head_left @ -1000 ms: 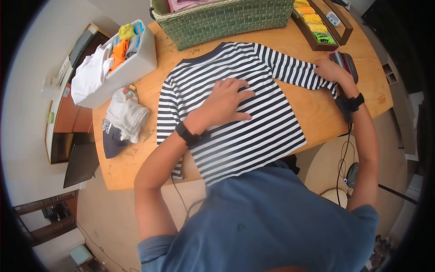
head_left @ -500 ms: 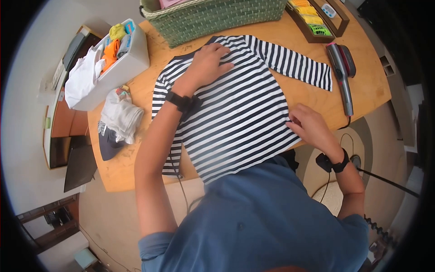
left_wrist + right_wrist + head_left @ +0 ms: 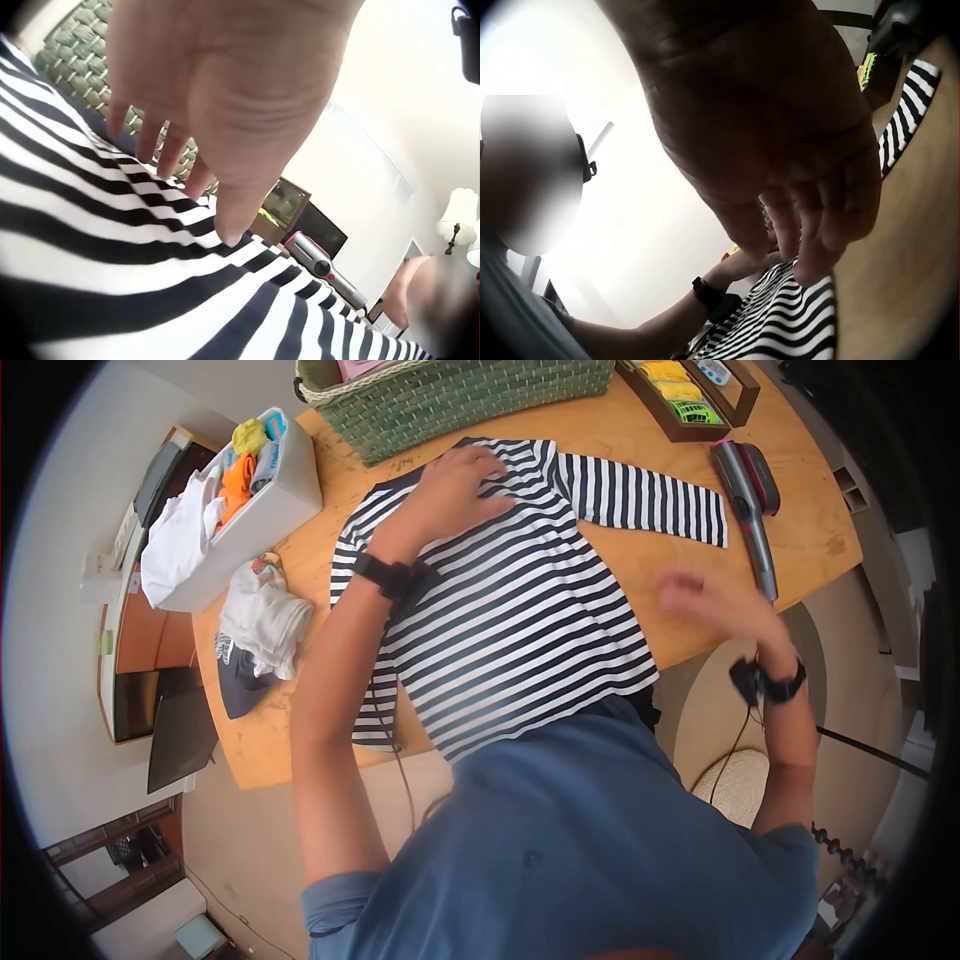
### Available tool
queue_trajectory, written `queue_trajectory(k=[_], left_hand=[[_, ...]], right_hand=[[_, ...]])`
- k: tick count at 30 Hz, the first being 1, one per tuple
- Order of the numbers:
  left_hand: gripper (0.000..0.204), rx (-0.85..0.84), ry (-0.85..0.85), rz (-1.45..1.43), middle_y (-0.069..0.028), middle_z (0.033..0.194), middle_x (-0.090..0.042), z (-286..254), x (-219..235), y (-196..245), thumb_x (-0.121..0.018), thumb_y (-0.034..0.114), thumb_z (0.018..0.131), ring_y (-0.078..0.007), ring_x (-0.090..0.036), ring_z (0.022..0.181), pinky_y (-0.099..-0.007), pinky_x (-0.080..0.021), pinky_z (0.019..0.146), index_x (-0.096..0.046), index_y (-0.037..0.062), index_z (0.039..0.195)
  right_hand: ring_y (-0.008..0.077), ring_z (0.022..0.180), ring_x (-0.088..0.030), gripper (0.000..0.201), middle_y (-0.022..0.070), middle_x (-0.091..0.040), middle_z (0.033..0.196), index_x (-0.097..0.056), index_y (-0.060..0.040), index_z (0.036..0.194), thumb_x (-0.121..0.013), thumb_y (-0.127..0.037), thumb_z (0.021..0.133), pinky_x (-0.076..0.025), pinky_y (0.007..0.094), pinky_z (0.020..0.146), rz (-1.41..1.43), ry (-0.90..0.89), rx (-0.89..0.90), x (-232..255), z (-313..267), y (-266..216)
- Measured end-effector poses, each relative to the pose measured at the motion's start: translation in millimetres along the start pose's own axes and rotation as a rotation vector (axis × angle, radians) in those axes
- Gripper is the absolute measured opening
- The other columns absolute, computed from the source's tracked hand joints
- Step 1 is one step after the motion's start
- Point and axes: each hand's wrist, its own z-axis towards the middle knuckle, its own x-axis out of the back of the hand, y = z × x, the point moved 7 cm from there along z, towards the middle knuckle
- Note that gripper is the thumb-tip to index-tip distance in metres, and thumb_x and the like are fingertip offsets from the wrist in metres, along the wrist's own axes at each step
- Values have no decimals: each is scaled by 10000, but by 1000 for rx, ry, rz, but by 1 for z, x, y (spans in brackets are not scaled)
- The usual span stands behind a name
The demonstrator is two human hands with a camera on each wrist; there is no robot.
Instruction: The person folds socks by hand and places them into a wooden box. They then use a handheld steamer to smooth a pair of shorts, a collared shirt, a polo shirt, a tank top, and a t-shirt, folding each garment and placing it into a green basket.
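A striped long-sleeved shirt lies spread on the wooden table, one sleeve stretched out to the right and the other hanging down at the left. My left hand rests on its upper part near the collar, fingers spread; the left wrist view shows this hand with thumb and fingertips against the striped cloth. Off the shirt's right side, my right hand is blurred and holds nothing. In the right wrist view that hand has loosely bent fingers, with the shirt beyond them.
A green woven basket stands at the back. At the left are a white bin of clothes and a crumpled pale garment. A grey corded device and a brown box with yellow items are at the right.
My left hand has slid up from the shirt's middle to near the collar. My right hand has left the sleeve's cuff, touched the shirt's side edge, and moved off to the right.
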Motion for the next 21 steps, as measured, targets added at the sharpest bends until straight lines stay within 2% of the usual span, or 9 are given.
queue_trajectory(k=[1,2,4,7,9,10,13,17,21], left_hand=[[390,-33,78,-28,-157,1272,-585,10,1,2,-668,318,889,-327,-560,1167,-377,-448,1009,-647,43,1165],[378,-39,48,-59,-149,1270,-589,21,-3,1,-661,322,886,-328,-557,1171,-399,-440,1010,-656,59,1157],[355,-50,-9,-121,-133,1267,-598,40,-13,-1,-646,329,880,-331,-551,1179,-442,-424,1013,-673,89,1141],[385,13,-31,27,-111,1317,-571,41,-30,-13,-627,340,893,-317,-504,1246,-474,-367,1079,-656,124,1211],[469,84,-71,44,-111,1371,-531,38,-36,-17,-622,385,894,-306,-440,1319,-503,-297,1132,-614,133,1289],[513,95,-61,73,-119,1391,-513,37,-36,-16,-620,411,896,-314,-428,1330,-495,-296,1134,-588,110,1310],[654,136,-44,141,-142,1453,-453,34,-36,-14,-607,491,895,-330,-378,1374,-483,-275,1151,-509,56,1373],[780,180,-43,163,-160,1509,-387,35,-43,-19,-577,579,883,-327,-311,1426,-493,-218,1182,-443,32,1424],[800,175,-34,158,-173,1518,-374,35,-43,-16,-601,574,867,-330,-308,1429,-496,-206,1186,-439,22,1424]], right_hand=[[103,776,-592,179,25,-591,871,-585,-38,1089,-615,-111,929,-479,274,679,-227,183,116,29,17,-11],[127,765,-594,195,59,-604,898,-579,-32,1097,-615,-101,918,-476,289,680,-456,371,233,56,31,-22],[242,773,-604,165,129,-605,942,-580,-19,1055,-596,-68,898,-480,345,712,-939,644,332,88,51,-17],[347,826,-592,120,165,-598,935,-593,-12,988,-586,-46,873,-477,396,748,-954,525,208,110,74,-5],[363,856,-595,98,164,-605,922,-604,-13,951,-580,-32,858,-472,418,758,-830,413,67,116,78,1],[371,870,-597,90,163,-608,915,-609,-14,933,-577,-25,850,-469,429,764,-762,361,-7,117,77,5],[374,856,-603,79,175,-601,881,-599,-13,889,-527,-18,857,-471,437,745,-941,506,169,125,74,16],[387,885,-610,134,194,-594,921,-555,-13,853,-422,-19,872,-473,453,760,-1113,582,-39,125,62,14],[392,934,-616,128,200,-603,980,-583,-39,977,-504,-49,877,-488,445,794,-1114,706,43,124,55,11]])
